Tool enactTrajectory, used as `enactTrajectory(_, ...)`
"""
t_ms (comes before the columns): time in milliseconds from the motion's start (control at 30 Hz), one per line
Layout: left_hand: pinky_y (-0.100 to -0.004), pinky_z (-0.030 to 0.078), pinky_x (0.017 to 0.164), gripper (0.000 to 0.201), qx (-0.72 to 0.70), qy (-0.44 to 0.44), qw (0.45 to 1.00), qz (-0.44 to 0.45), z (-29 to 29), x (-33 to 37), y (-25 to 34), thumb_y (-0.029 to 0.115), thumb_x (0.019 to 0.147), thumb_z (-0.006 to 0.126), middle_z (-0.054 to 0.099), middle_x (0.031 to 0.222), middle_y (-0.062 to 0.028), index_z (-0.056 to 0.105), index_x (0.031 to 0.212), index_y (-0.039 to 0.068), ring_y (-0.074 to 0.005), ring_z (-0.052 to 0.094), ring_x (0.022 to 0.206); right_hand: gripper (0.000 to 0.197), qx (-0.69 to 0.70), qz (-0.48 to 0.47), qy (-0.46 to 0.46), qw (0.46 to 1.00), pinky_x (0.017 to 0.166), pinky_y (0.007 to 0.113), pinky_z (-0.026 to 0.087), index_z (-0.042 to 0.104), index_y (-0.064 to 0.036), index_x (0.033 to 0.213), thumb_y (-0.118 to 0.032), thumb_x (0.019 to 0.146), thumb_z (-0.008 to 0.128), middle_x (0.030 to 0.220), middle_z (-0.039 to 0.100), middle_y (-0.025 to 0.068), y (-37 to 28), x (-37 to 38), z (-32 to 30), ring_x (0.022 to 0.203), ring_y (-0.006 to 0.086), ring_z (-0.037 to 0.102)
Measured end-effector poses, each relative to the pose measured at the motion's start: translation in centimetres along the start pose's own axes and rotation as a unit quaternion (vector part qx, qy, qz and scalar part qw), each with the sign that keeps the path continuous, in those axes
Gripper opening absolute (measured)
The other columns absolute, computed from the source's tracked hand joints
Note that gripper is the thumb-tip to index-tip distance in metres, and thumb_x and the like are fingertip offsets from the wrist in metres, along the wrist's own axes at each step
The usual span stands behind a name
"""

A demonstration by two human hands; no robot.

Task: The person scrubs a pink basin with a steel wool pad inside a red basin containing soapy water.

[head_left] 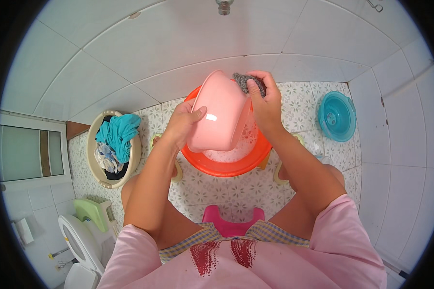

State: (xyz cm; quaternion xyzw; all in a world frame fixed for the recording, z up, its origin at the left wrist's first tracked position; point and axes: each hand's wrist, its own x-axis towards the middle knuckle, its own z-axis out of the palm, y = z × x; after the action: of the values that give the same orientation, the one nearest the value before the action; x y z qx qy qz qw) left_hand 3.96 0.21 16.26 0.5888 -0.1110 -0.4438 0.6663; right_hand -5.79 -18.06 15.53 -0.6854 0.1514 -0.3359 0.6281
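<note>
A pink plastic basin [219, 113] is held tilted on its side above a larger orange tub [217, 167]. My left hand [184, 120] grips it by the left side, thumb on the pink wall and the other fingers hidden behind. In my right hand [266, 98] is a grey scouring pad [249, 83], pinched by thumb and fingers at the basin's upper right edge. Whether the pad touches the basin I cannot tell. Foamy water [236, 149] lies inside the orange tub.
At the left, a cream laundry basket [96, 166] holds turquoise and dark clothes. A blue basin [336, 117] is on the tiled floor at the right. Between my knees is a pink stool [232, 226]. A white toilet [84, 241] stands at lower left; a tap [224, 6] juts from the wall.
</note>
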Motion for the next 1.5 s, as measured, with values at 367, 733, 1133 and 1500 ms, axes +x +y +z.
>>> enactTrajectory(367,-0.026,0.049,0.075,0.036,0.025,0.139,0.989,0.049,0.6,0.3,-1.0,0.026,0.099,0.047,0.067,0.094,-0.008,0.06,0.111,-0.004,-0.0113,0.061,0.08,0.019,-0.134,-0.159,-0.103,0.973,0.086,0.038,0.045,0.056,-0.0035,0.101,-0.006,0.082,0.059,0.105,0.059,0.012,-0.4,-2.0,0.9,0.098,0.0301,0.056)
enactTrajectory(733,-0.0249,0.047,0.07,0.034,0.074,0.142,0.986,0.048,-0.2,0.2,-2.0,0.027,0.099,0.046,0.066,0.087,-0.0044,0.063,0.103,-0.002,-0.0082,0.057,0.074,0.03,-0.163,-0.206,-0.12,0.957,0.089,0.043,0.046,0.058,-0.0061,0.103,0.002,0.074,0.062,0.113,0.059,0.0095,0.2,-3.8,1.4,0.107,0.0298,0.056)
enactTrajectory(1133,-0.0243,0.046,0.069,0.033,0.038,0.164,0.982,0.088,0.5,0.3,-1.3,0.026,0.099,0.047,0.065,0.085,-0.0031,0.063,0.1,-0.002,-0.0076,0.056,0.074,0.036,-0.189,-0.265,-0.154,0.933,0.096,0.047,0.042,0.059,-0.0063,0.098,0.003,0.064,0.067,0.116,0.059,0.0103,-0.2,-4.3,1.5,0.113,0.0302,0.054)
enactTrajectory(1500,-0.0231,0.043,0.063,0.025,0.12,0.124,0.972,0.159,0.9,0.2,-2.3,0.021,0.097,0.048,0.061,0.078,-0.0019,0.062,0.094,0.0,-0.0059,0.051,0.068,0.032,-0.259,-0.158,-0.106,0.947,0.094,0.042,0.044,0.056,-0.0039,0.107,-0.005,0.076,0.061,0.118,0.056,0.0137,-1.2,-2.2,0.9,0.112,0.0319,0.053)
